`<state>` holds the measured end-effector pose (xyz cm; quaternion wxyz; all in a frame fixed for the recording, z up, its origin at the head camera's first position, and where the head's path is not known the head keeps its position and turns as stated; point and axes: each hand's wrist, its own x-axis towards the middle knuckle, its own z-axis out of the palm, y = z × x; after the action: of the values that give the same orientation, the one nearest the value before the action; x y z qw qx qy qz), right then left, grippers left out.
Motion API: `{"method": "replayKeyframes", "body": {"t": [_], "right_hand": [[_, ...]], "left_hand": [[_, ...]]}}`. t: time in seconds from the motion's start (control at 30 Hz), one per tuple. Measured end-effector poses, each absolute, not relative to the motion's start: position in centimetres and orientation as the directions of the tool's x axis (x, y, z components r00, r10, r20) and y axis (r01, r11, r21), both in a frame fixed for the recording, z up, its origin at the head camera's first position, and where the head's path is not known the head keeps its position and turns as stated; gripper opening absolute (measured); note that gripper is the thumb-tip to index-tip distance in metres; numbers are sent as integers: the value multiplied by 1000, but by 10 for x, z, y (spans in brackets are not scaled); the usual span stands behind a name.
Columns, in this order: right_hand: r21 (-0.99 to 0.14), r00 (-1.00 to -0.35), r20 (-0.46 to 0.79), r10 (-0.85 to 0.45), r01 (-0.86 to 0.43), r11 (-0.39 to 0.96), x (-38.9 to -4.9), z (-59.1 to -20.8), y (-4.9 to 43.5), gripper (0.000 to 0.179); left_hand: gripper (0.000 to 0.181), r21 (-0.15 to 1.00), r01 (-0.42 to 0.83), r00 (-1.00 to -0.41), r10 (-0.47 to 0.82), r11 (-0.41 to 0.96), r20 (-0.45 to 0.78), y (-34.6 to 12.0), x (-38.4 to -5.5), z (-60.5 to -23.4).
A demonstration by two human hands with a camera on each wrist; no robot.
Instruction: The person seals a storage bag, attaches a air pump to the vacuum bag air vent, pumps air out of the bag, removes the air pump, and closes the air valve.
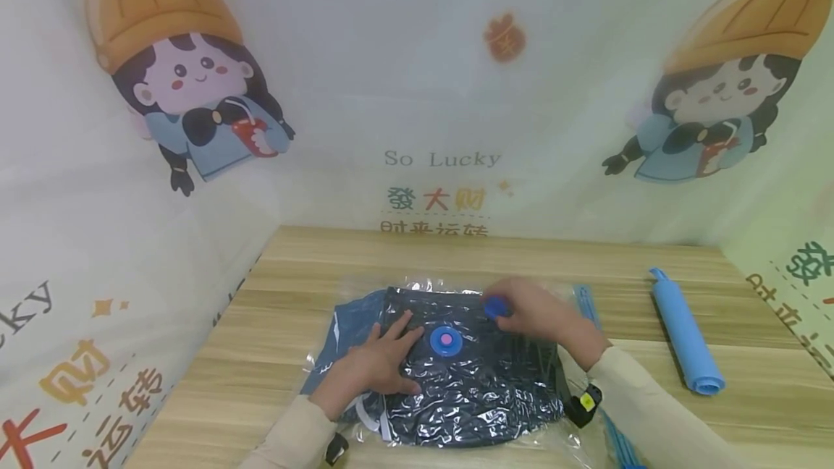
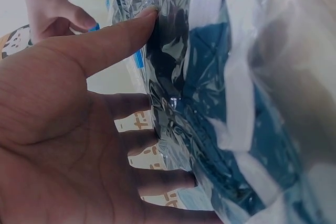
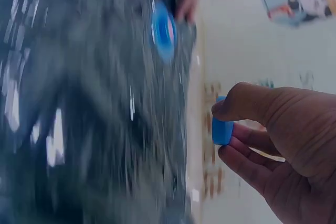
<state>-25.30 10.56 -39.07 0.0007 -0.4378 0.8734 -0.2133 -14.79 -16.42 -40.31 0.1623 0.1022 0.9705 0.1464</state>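
Note:
A clear vacuum storage bag lies on the table with dark and blue folded clothes inside. Near its middle is a round blue valve with a pink centre, uncovered. My left hand rests on the bag to the left of the valve, fingers spread and fairly straight; the left wrist view shows the fingertips touching the plastic. In my right hand a small blue valve cap is pinched between thumb and fingers, held above the bag to the right of the valve.
A blue hand pump lies on the wooden table to the right of the bag. The bag's blue zip edge runs along its right side. Printed cloth hangs behind and at both sides.

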Motion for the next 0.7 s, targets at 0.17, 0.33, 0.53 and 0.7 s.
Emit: {"method": "replayKeyframes", "body": {"t": [0.17, 0.33, 0.53, 0.7], "right_hand": [[-359, -507, 214, -835, -836, 416, -242, -395, 72, 31], [-395, -489, 188, -851, -831, 391, -234, -399, 52, 30], [-396, -502, 144, -853, -819, 415, -233, -404, 42, 32], [-374, -499, 134, -856, -825, 423, -234, -405, 39, 32]], "left_hand": [[91, 319, 154, -926, 250, 935, -283, -165, -148, -403], [91, 315, 162, -926, 254, 935, -280, -165, -147, -402], [91, 319, 166, -927, 258, 933, -273, -165, -147, -402], [90, 320, 166, -927, 259, 933, -272, -165, -146, -401]]}}
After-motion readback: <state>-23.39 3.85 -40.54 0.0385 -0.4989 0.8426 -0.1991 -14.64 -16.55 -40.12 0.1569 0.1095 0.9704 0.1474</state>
